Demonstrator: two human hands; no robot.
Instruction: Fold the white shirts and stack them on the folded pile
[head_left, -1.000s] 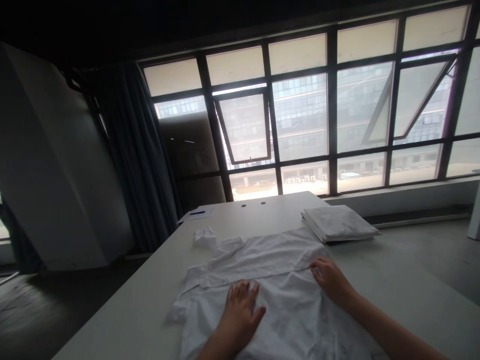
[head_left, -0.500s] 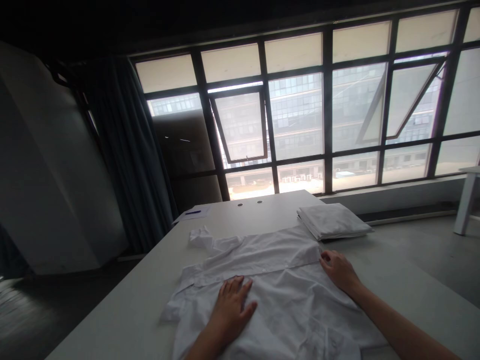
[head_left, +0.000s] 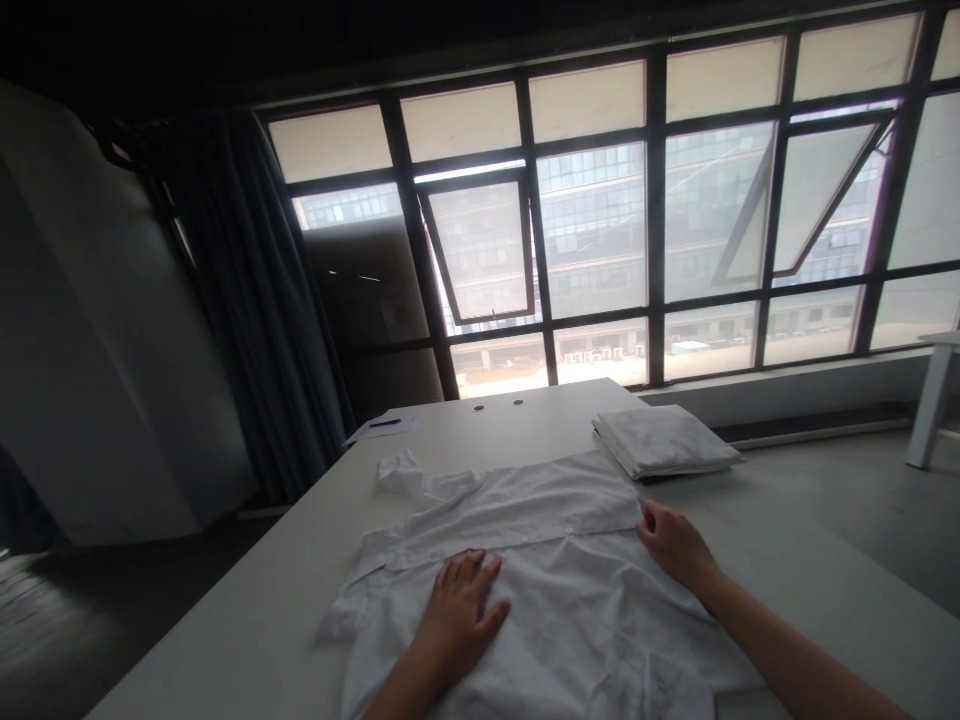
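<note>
A white button-up shirt [head_left: 555,570] lies spread on the table with its collar to the left and its button strip running across. My left hand [head_left: 463,612] rests flat on the fabric just below the strip, fingers spread. At the shirt's right edge, by the end of the button strip, my right hand [head_left: 673,540] has its fingers closed on the hem. The fingertips there are partly hidden. Some wrinkles show in the cloth between and below the hands.
A folded stack of white cloth [head_left: 667,440] lies beyond my right hand. At the table's far left are a paper with a dark pen [head_left: 385,422]. The white table [head_left: 247,600] reaches toward the windows [head_left: 480,250], beside a dark curtain [head_left: 262,300].
My right hand's fingers have curled in tighter at the hem. My left hand stays almost where it was, and the shirt lies nearly the same.
</note>
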